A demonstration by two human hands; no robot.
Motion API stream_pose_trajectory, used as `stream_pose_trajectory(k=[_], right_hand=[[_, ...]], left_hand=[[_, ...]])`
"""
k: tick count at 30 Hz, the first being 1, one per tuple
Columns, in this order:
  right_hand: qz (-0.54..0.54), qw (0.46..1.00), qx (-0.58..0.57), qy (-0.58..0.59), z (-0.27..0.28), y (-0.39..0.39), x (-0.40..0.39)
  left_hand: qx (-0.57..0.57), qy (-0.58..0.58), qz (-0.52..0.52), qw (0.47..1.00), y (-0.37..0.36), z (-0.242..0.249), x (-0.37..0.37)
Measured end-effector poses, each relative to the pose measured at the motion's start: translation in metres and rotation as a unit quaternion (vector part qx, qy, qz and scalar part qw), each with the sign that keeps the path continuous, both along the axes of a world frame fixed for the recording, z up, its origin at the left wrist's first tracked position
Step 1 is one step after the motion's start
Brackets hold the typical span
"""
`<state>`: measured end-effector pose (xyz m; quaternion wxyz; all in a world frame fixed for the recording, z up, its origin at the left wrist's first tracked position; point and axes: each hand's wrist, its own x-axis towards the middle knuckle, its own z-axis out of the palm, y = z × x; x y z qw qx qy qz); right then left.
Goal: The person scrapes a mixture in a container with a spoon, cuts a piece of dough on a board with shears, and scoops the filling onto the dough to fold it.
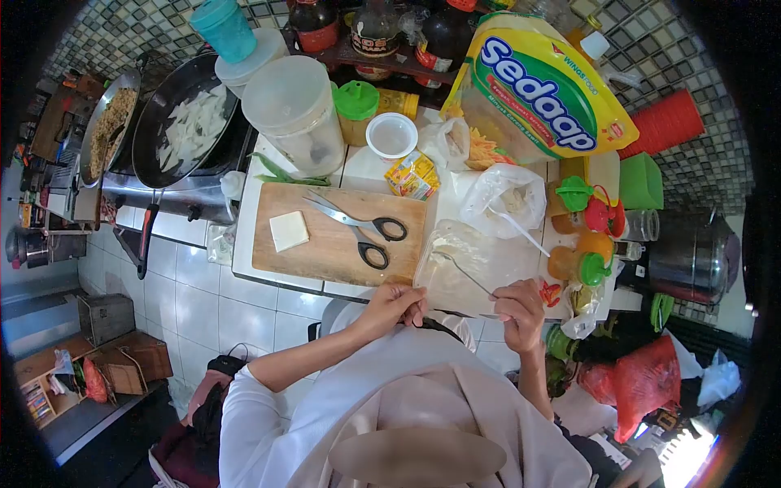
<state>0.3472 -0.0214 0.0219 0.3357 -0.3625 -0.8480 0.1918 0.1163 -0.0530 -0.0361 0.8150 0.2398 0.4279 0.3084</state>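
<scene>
My right hand (519, 313) is closed around the handle of a metal spoon (465, 270). The spoon's bowl end rests in a shallow clear plastic container (508, 256) with pale, wet-looking residue in it. At the container's near left corner, my left hand (394, 309) is closed with curled fingers on the rim. Just beyond that hand lies a wooden cutting board (325, 256). Black-handled scissors (358, 228) lie partly spread on the board, beside a square white block (289, 231). Behind the container sits an open white plastic bag (508, 199) with a white spoon handle sticking out.
A wok of white slices (195, 126) and another pan (110, 122) stand on the stove at left. Tubs, bottles and a large yellow Sedaap pouch (541, 89) line the back. Chopped red chili (551, 291) and lidded jars (594, 268) are at right.
</scene>
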Motion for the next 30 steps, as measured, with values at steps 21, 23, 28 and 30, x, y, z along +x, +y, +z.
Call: stream_pose_trajectory(k=[21,23,28,30], right_hand=[[0.006,0.999,0.021,-0.023,0.004,0.0,-0.003],[0.031,0.997,0.01,-0.066,0.008,0.001,-0.003],[0.018,0.998,0.024,-0.063,0.013,0.001,-0.003],[0.019,0.997,0.029,-0.073,0.014,-0.001,-0.005]], left_hand=[[-0.009,0.009,-0.007,1.0,0.001,0.0,-0.001],[0.002,0.016,-0.014,1.0,0.001,-0.001,-0.001],[-0.023,0.013,-0.007,1.0,0.001,0.002,0.0],[-0.02,0.013,-0.011,1.0,0.002,0.003,-0.001]])
